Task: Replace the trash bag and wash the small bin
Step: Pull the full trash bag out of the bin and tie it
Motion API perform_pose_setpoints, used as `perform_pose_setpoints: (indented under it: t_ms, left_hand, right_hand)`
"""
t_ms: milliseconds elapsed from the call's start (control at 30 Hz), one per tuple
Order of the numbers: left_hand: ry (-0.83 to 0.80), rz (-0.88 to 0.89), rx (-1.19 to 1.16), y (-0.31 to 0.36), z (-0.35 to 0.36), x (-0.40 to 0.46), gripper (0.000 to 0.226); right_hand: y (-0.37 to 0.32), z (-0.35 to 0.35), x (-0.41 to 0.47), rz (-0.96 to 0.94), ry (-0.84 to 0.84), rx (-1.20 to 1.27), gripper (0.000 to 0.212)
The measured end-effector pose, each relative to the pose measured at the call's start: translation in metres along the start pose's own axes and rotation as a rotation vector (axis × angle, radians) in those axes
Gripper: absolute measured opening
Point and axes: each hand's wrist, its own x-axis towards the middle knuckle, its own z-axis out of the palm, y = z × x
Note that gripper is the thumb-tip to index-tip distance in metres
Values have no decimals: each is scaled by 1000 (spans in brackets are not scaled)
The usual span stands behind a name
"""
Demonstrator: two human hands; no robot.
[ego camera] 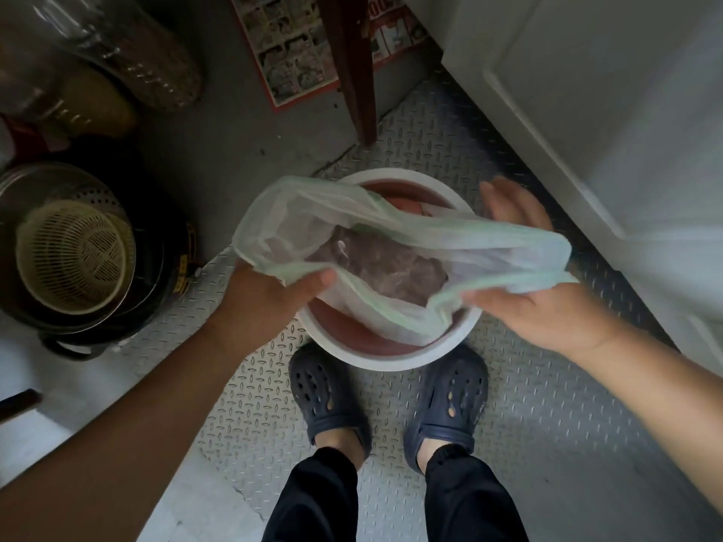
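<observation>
While both hands hold its mouth apart, the trash bag (pixel 391 264) hangs over the small bin (pixel 391 356) on the floor; left hand (pixel 274 291) pinches the near-left rim, right hand (pixel 544 307) grips the right rim, fingers spread, dark waste inside, clogs (pixel 328 393) just behind

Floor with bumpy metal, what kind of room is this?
Probably a home kitchen or utility corner: a plastic colander sits in a metal pot, beside the small bin on the floor.

Both hands (pixel 274 291) gripping trash bag (pixel 391 244), bin (pixel 391 357)
</observation>
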Motion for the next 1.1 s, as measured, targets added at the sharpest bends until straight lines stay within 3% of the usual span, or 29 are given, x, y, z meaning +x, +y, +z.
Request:
perform_pose_setpoints:
  t_ms: [33,67,100,133,200,300,400,467,567,667,767,867,1000,1100]
  left_hand:
    - [135,-40,-140,-15,-24,6,51]
    - [345,-39,-335,-28,-54,1,49]
    - [669,-65,-608,-31,-81,-13,41]
    - [717,-84,-967,-14,-118,-33,27]
    - [1000,-36,-1354,-25,-186,-68,11]
    - [1089,-87,-1723,-24,-189,-65,12]
    - [1129,-137,-2045,-30,-185,-61,28]
    - [1129,-200,-2127,-37,-188,-59,28]
    - [1088,-144,-2175,-38,-182,-58,25]
    - [1117,-149,-2170,-39,-184,-58,25]
    - [1160,-184,-2052,-39,-185,-59,21]
    - [1172,-110,-1875,-35,-191,-62,14]
    - [1143,43,-1355,-16,-197,-68,20]
    - [1081,128,-971,-3,-203,-71,21]
  right_hand:
    - [0,4,4,-83,199,111,53]
    - [-1,5,9,-122,288,201,50]
    - [-6,8,13,-109,332,257,42]
    - [-13,10,14,-82,343,324,35]
    - [-17,16,16,18,333,624,29]
    - [-27,21,23,200,480,1144,37]
    - [-35,19,34,428,688,1581,48]
    - [-37,18,41,504,747,1678,35]
    - [-41,14,52,501,746,1814,44]
    - [-52,9,64,437,779,1907,23]
    - [-56,14,73,373,854,1691,18]
    - [-54,22,76,239,840,1021,20]
    - [-52,32,85,233,590,298,5]
    - [-58,34,98,316,313,44,29]
